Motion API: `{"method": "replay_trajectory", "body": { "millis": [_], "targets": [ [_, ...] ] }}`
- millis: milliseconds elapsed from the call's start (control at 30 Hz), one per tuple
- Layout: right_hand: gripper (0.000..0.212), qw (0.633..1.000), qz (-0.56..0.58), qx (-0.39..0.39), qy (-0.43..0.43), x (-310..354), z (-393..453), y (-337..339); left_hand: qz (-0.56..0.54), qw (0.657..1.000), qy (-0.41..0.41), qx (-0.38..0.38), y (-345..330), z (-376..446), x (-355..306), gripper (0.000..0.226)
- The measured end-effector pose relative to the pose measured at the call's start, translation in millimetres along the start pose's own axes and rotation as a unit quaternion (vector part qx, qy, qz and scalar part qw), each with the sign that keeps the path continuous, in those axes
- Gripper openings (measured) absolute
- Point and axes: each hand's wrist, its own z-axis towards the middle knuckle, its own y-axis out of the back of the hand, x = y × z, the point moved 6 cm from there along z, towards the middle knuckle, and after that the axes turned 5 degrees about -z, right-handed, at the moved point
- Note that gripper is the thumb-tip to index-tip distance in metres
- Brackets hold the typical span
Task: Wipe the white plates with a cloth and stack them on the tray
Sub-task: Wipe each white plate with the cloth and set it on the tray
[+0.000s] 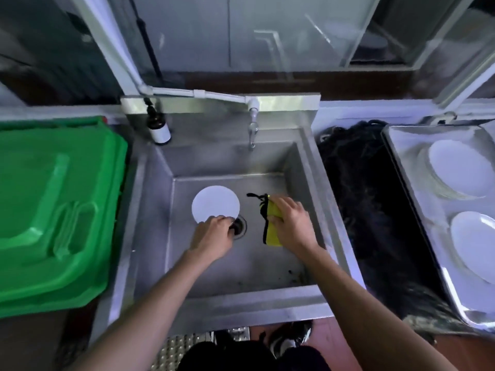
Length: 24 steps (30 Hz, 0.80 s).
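A round white plate (214, 203) lies flat on the bottom of the steel sink (305, 167), left of the drain (239, 227). My left hand (213, 236) reaches down to the plate's near edge, fingertips touching its rim. My right hand (290, 223) is closed on a yellow cloth with black trim (272, 228), held over the sink floor right of the drain. On the metal tray (401, 145) at the far right stand two stacks of white plates, one at the back (458, 170) and one nearer (474, 245).
A green plastic bin lid (53, 204) fills the left side. A dark bottle with a white label (158, 127) stands on the sink's back left corner under the tap (252, 129). A black mat (375, 210) lies between sink and tray.
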Motion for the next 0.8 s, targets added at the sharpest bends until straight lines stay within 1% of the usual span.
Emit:
{"method": "replay_trajectory", "body": {
  "millis": [67, 133, 167, 267, 400, 467, 667, 733, 800],
  "targets": [
    [0.051, 1.0, 0.005, 0.015, 0.008, 22, 2, -19, -0.072, 0.996, 0.054, -0.001, 1, -9, 34, 0.035],
    [0.05, 0.999, 0.012, 0.03, 0.017, 40, 5, -35, -0.154, 0.982, 0.112, -0.006, 3, -14, 63, 0.036],
    [0.05, 0.999, 0.015, 0.036, 0.023, 47, 7, -42, -0.168, 0.977, 0.128, -0.014, 5, -15, 74, 0.037],
    [0.05, 0.998, 0.016, 0.052, 0.031, 59, 20, -59, -0.133, 0.981, 0.135, -0.035, 12, -13, 94, 0.04],
    [0.052, 0.996, 0.018, 0.075, 0.038, 63, 43, -81, -0.071, 0.989, 0.127, -0.022, 8, -2, 110, 0.041],
    [0.051, 0.996, 0.022, 0.08, 0.044, 62, 59, -93, -0.057, 0.991, 0.121, -0.018, 2, 8, 117, 0.041],
    [0.049, 0.992, 0.048, 0.112, 0.041, 46, 112, -137, -0.051, 0.989, 0.139, -0.008, -31, 44, 139, 0.037],
    [0.049, 0.991, 0.058, 0.117, 0.036, 41, 127, -151, -0.062, 0.985, 0.164, -0.003, -46, 57, 151, 0.037],
    [0.049, 0.989, 0.064, 0.125, 0.038, 36, 142, -165, -0.101, 0.974, 0.204, 0.0, -62, 69, 164, 0.037]
  ]
}}
